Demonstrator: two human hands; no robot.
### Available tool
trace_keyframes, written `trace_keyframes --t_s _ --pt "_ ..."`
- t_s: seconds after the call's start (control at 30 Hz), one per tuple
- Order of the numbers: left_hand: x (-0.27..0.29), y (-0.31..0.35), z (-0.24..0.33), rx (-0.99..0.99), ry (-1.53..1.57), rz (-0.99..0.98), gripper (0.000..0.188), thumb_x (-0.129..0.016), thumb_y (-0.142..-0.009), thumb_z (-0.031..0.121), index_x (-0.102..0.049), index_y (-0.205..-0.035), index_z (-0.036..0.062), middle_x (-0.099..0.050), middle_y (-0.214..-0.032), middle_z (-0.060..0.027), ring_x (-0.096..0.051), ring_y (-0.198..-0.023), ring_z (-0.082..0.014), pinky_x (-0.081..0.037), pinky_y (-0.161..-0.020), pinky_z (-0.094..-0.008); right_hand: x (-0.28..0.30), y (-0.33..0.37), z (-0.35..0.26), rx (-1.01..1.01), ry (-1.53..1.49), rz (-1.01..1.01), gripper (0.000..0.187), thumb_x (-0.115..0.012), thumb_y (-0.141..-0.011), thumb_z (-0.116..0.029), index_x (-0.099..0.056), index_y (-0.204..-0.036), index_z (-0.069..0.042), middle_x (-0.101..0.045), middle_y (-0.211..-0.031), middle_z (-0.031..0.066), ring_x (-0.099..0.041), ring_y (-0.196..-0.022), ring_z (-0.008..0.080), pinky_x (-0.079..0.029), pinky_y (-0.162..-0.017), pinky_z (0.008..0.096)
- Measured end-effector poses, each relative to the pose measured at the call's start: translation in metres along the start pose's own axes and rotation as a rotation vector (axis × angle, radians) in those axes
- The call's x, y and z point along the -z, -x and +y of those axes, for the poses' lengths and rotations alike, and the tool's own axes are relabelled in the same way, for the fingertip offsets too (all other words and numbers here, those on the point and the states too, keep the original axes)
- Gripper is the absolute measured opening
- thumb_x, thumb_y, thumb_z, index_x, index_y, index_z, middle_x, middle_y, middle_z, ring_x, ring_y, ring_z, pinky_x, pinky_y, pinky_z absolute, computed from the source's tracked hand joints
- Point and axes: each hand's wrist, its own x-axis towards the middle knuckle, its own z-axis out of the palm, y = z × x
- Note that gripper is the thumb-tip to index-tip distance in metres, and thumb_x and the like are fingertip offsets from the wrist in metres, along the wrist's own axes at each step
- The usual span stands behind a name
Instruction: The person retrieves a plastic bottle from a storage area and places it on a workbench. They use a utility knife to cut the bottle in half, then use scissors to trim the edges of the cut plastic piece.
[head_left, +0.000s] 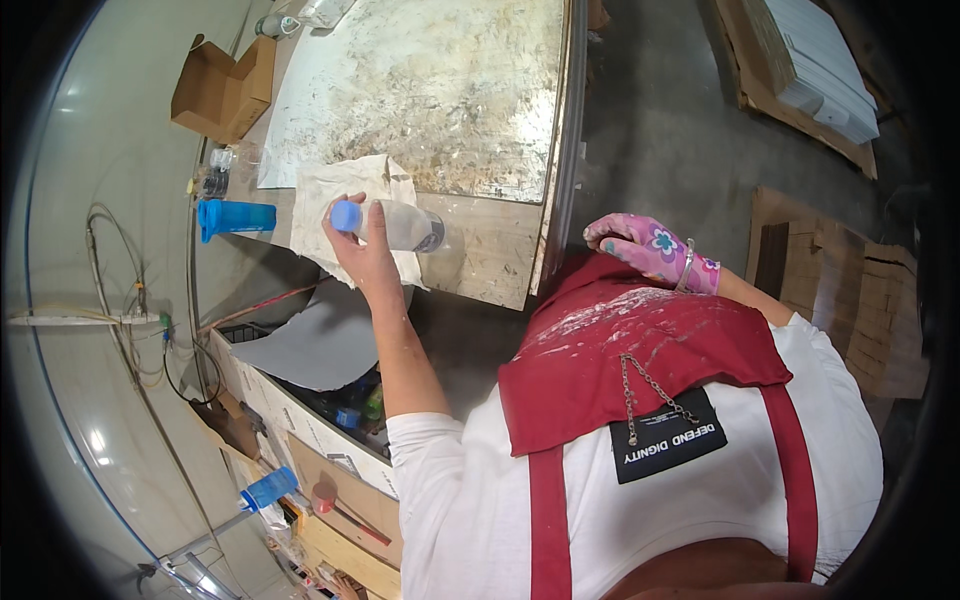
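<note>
Where gripped, bottle sideways, cap leftward.

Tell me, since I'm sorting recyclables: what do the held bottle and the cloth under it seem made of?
The bottle in the left hand looks like translucent, cloudy plastic with a glossy blue plastic cap. The cloth looks like thin off-white woven fabric, judging by its soft wrinkles.

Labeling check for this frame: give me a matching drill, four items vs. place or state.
Items:
1. bottle
2. right hand
3. cloth
4. blue cup

Place or state:
A. lying on its side near the bench's left edge
B. gloved, resting on the red apron
C. spread on the bench under the bottle
D. held in the bare left hand

Pairs: 1-D, 2-B, 3-C, 4-A
</note>
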Motion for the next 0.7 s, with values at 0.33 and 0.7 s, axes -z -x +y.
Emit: trace_keyframes --t_s 0.33,0.7 --pt "-0.001 -0.004 0.005 0.055 -0.016 -0.084 0.054 -0.067 -0.082 0.010 -0.041 -0.128 0.0041 -0.047 -0.128 -0.0121 -0.047 -0.113 -0.0208 -0.034 -0.102 -0.0362 0.001 0.004 0.012 -0.033 0.069 0.018 0.028 -0.050 -0.089 -0.014 -0.057 -0.111 0.002 -0.062 -0.102 0.0100 -0.057 -0.097 0.0162 -0.044 -0.089 0.0298" --pt "0.013 -0.008 -0.003 -0.040 0.056 -0.001 0.054 -0.063 -0.088 0.023 -0.038 -0.131 0.0025 -0.051 -0.123 -0.0146 -0.046 -0.116 -0.0226 -0.033 -0.102 -0.0358 -0.004 -0.003 0.007 -0.031 0.081 -0.018 0.028 -0.049 -0.089 -0.014 -0.057 -0.111 0.001 -0.061 -0.103 0.0107 -0.057 -0.097 0.0173 -0.044 -0.089 0.0303"
